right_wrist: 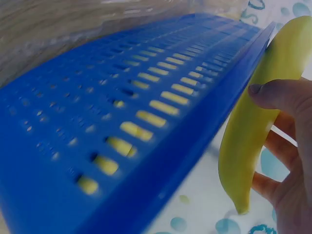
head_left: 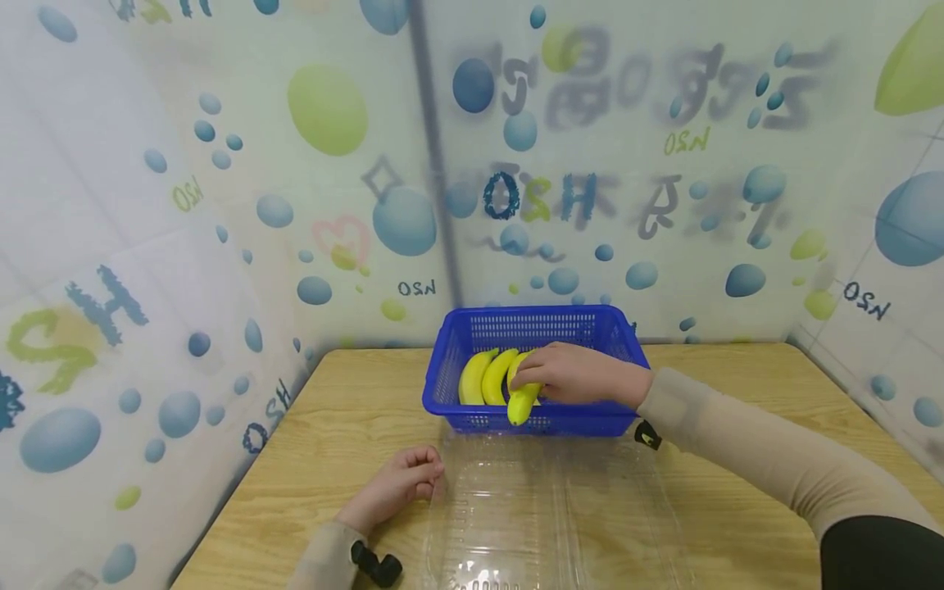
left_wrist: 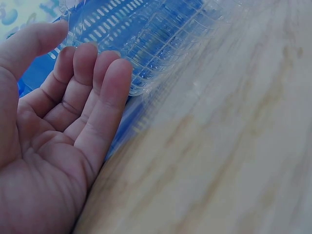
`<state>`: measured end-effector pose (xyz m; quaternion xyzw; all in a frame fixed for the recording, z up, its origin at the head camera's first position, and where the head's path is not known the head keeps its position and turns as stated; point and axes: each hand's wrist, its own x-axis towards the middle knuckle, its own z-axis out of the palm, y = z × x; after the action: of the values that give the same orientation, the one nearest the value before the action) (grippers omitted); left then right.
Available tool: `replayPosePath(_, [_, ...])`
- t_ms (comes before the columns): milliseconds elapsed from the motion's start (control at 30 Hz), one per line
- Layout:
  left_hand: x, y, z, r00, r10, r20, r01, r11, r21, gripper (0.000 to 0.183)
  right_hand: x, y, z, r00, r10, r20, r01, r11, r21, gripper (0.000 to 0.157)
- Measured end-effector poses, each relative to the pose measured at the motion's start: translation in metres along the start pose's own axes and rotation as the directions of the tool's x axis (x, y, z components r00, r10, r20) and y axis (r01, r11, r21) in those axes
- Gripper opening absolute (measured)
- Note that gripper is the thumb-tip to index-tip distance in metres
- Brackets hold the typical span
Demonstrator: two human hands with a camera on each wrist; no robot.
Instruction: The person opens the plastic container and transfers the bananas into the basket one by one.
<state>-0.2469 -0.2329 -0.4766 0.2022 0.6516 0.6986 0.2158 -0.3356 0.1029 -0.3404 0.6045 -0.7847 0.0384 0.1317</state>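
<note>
My right hand (head_left: 564, 373) grips a yellow banana (right_wrist: 263, 107), thumb on one side and fingers on the other. The banana is tilted over the near rim of a blue perforated basket (head_left: 546, 422). Inside the basket lie more bananas (head_left: 475, 378), side by side; yellow shows through the slots in the right wrist view. My left hand (head_left: 401, 483) rests at the left edge of a clear plastic clamshell box (head_left: 501, 508), spread before the basket. In the left wrist view its fingers (left_wrist: 112, 87) bend loosely, thumb apart, near the clear plastic; exact contact is unclear.
A wooden table (head_left: 354, 401) bears the basket and box. Behind it hangs a pale curtain (head_left: 354, 188) with blue and green dots. A small black object (head_left: 647, 434) is near the basket's right front corner. A black strap (head_left: 376, 565) is on the left wrist.
</note>
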Motion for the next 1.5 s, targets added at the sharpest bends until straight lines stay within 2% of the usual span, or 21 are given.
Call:
replayPosePath(433, [0.0,-0.001,0.0,1.0,0.005,0.0,-0.005,1.0,0.007,0.013,-0.012,0.017,0.001,0.996,0.085,0.026,-0.084,0.996,-0.007,0.039])
replayPosePath(900, [0.0,-0.002,-0.001,1.0,-0.004,0.01,0.004,1.0,-0.001,0.013,-0.025,0.033,0.005,0.981,0.18,0.068,-0.18,0.984,0.005,0.037])
replayPosePath(1200, [-0.001,0.002,0.002,1.0,0.016,0.02,-0.016,1.0,-0.016,0.011,-0.031,0.037,0.005,0.972,0.214,0.099,-0.216,0.976,0.006,0.035])
replayPosePath(1500, [-0.001,0.004,0.002,1.0,0.01,0.02,-0.009,1.0,-0.018,0.011,-0.033,0.041,0.011,0.968,0.212,0.132,-0.214,0.977,0.001,0.036])
